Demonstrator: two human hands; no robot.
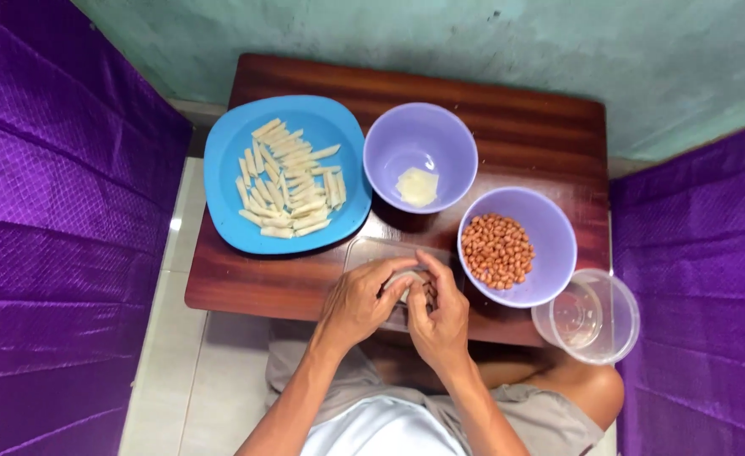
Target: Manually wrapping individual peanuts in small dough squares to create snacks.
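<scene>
Presently, I am observing the following from the head view.

Left hand: my left hand point(357, 302) is curling its fingers inward over a small pale wrapper piece point(406, 279), its grip closing on that piece.

Right hand: my right hand point(440, 317) is pressing against the left, thumb and forefinger pinching the same wrapper piece; its grip is closing on it too. A few brown nuts are showing between the two hands.

Held item: the wrapper piece is sitting between both hands, above the clear tray point(372, 249) at the near edge of the desk point(507, 127).

Blue plate point(229, 160): it is lying at the far left of the desk, carrying a heap of pale rolled sticks point(288, 179).

Far bowl point(389, 139): this lilac bowl is holding pale flat sheets point(417, 186).

Near bowl point(554, 245): this lilac bowl, just right of my hands, is holding peanuts point(496, 250).

Clear tub point(621, 325): it is overhanging the desk's near right corner, touching the near bowl.

Surroundings: purple quilted cloth point(43, 253) is flanking both sides.
</scene>
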